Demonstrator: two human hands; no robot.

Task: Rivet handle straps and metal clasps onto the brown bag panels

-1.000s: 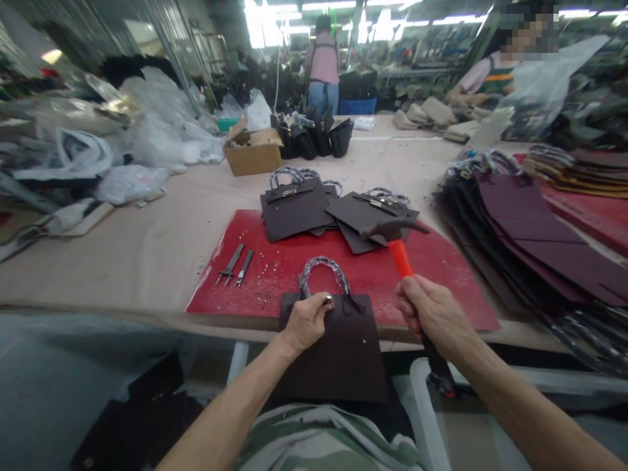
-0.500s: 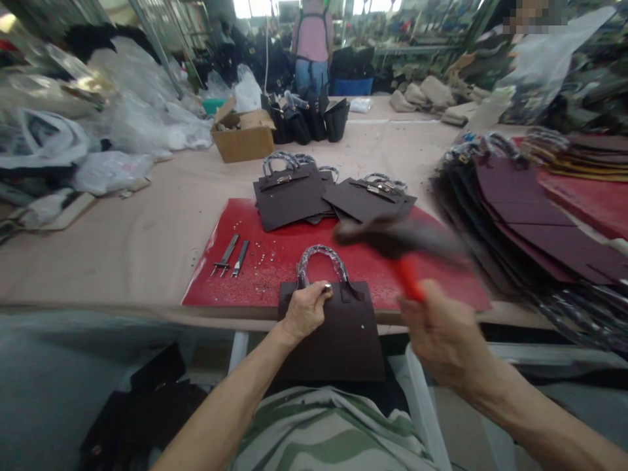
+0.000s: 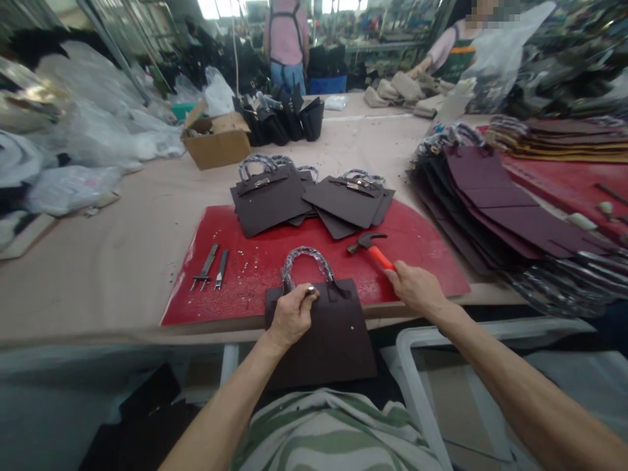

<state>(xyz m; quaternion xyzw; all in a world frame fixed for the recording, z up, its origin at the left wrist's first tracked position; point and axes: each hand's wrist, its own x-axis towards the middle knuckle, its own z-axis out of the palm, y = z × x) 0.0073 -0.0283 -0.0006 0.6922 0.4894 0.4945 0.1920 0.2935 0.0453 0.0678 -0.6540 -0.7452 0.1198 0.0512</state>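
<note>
My left hand (image 3: 290,316) is closed in a pinch on a small shiny metal piece (image 3: 311,290), mostly hidden by the fingers, at the top of a dark brown handbag panel (image 3: 324,340). The panel's plastic-wrapped handle (image 3: 308,256) arches over the red mat (image 3: 255,261), while its lower part hangs past the table edge toward my lap. My right hand (image 3: 417,285) grips the orange handle of a claw hammer (image 3: 379,255). Its dark head is low over the mat, right of the handle; whether it touches cannot be told. Two pronged punches (image 3: 206,268) lie at left on the mat.
More brown handbag panels (image 3: 269,199) with metal clasps lie behind. Maroon and black panels (image 3: 495,196) are piled at right. A cardboard box (image 3: 218,144) and black bags (image 3: 279,118) stand farther back. White bins (image 3: 407,340) are below the edge. A person (image 3: 287,39) stands beyond.
The hammer has come down from a blurred raised position to low over the mat, my right hand lowering with it. My left hand keeps its pinch on the panel. The view has shifted slightly.
</note>
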